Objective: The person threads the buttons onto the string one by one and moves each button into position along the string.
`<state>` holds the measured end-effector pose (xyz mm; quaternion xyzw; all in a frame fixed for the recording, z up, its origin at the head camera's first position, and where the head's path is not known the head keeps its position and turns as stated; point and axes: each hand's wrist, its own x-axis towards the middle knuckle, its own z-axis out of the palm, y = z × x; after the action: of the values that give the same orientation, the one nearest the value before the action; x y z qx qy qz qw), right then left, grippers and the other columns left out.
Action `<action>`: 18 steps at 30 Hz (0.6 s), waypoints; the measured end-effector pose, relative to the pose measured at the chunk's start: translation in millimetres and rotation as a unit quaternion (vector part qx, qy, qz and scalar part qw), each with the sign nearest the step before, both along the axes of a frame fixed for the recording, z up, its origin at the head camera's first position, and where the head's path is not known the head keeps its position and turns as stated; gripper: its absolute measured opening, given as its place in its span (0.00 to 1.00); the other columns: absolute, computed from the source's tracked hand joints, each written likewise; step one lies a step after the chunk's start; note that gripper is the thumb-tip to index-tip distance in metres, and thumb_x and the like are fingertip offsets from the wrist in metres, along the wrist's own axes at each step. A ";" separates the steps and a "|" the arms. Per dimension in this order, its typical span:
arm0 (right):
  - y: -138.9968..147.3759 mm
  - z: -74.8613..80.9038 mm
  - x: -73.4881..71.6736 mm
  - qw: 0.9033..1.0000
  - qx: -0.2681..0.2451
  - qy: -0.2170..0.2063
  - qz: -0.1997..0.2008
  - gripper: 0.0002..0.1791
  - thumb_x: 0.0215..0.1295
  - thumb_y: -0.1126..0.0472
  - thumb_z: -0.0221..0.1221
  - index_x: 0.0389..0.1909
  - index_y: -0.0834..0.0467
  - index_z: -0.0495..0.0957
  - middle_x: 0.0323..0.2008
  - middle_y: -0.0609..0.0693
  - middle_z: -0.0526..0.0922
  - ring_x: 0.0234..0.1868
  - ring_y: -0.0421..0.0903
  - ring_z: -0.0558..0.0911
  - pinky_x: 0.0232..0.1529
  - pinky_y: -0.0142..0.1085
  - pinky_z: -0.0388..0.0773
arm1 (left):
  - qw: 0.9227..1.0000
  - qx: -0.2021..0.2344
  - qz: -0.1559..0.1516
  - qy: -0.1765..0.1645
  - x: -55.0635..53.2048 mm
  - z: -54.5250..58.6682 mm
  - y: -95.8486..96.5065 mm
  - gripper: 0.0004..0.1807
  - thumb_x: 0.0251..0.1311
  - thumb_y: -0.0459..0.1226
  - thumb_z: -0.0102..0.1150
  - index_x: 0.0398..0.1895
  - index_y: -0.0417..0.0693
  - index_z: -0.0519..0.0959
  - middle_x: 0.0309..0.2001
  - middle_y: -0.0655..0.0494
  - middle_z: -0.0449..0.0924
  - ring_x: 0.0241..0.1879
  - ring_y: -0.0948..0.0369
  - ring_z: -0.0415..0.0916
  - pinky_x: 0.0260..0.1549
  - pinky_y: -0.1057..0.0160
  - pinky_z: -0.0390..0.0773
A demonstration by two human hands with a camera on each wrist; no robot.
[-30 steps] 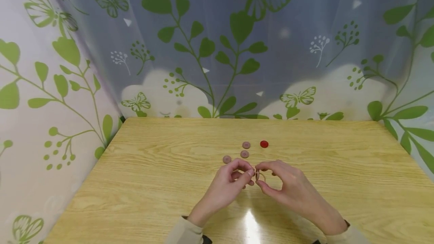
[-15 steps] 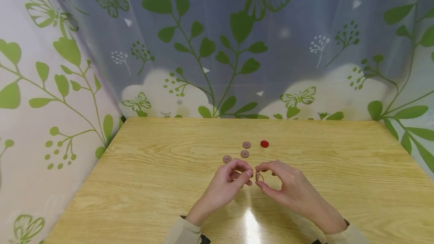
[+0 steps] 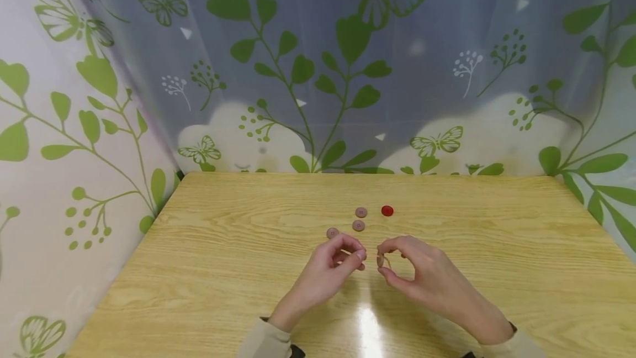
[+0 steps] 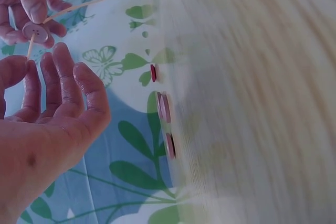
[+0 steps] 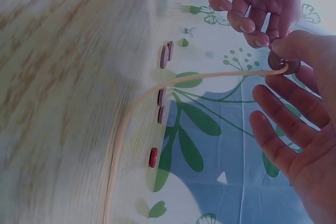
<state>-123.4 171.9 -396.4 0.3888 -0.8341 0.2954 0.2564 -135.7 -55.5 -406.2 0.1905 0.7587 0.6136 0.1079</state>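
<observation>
Holding a brown button (image 4: 40, 28) up between the hands, above the table (image 3: 199, 291), pinched at the edge by thumb and finger of the right hand (image 3: 429, 265)! Pinching, with the left hand (image 3: 325, 265), a short end of pale cord (image 5: 215, 74) on that hand's side of the button. Threaded, by the look of it, right through; hard to tell by which hole. Trailing a long run of cord from the other face, past the right hand. One on, then, with no others visible along the cord.

And off the cord? Lying loose just beyond the left hand, a pinkish button (image 3: 332, 232); farther beyond the left fingertips, a second one (image 3: 359, 226) and a third one (image 3: 361, 212); beyond the right fingertips, a red button (image 3: 387, 211). Possibly another too, judging from the right wrist view. Early going, on that count: one on, at least four off.
</observation>
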 end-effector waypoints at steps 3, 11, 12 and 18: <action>1.1 -0.5 0.5 1.000 0.003 0.001 -0.003 0.26 0.43 0.72 0.75 0.45 0.54 0.80 0.41 0.41 0.86 0.41 0.37 0.85 0.43 0.24 0.81 | 1.000 0.000 0.001 0.002 0.6 0.3 -0.7 0.10 0.74 0.38 0.56 0.49 0.40 0.79 0.47 0.43 0.82 0.43 0.60 0.84 0.42 0.66 0.81; 6.6 -3.5 1.9 1.000 0.005 -0.005 -0.002 0.26 0.43 0.72 0.75 0.44 0.52 0.79 0.41 0.39 0.85 0.41 0.37 0.84 0.45 0.21 0.77 | 1.000 -0.009 0.000 0.000 -0.3 -3.0 -3.1 0.09 0.74 0.37 0.56 0.49 0.41 0.79 0.47 0.44 0.82 0.43 0.57 0.84 0.42 0.63 0.82; 7.1 -3.6 1.8 1.000 0.005 -0.005 0.000 0.26 0.43 0.73 0.75 0.44 0.52 0.80 0.41 0.39 0.85 0.41 0.37 0.84 0.46 0.20 0.77 | 1.000 -0.009 -0.001 0.000 -0.3 -2.9 -3.3 0.10 0.74 0.37 0.56 0.49 0.40 0.79 0.47 0.44 0.82 0.43 0.57 0.84 0.41 0.64 0.81; 9.3 -2.7 1.8 1.000 0.007 -0.009 0.005 0.27 0.43 0.73 0.75 0.45 0.52 0.79 0.42 0.39 0.85 0.42 0.37 0.84 0.48 0.20 0.77 | 1.000 -0.006 -0.001 -0.001 0.2 -1.0 -5.4 0.10 0.74 0.38 0.56 0.49 0.40 0.79 0.48 0.42 0.82 0.44 0.54 0.85 0.36 0.69 0.78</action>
<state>-121.6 181.2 -399.1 0.3922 -0.8365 0.2946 0.2444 -135.5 -60.9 -407.2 0.1898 0.7623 0.6089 0.1103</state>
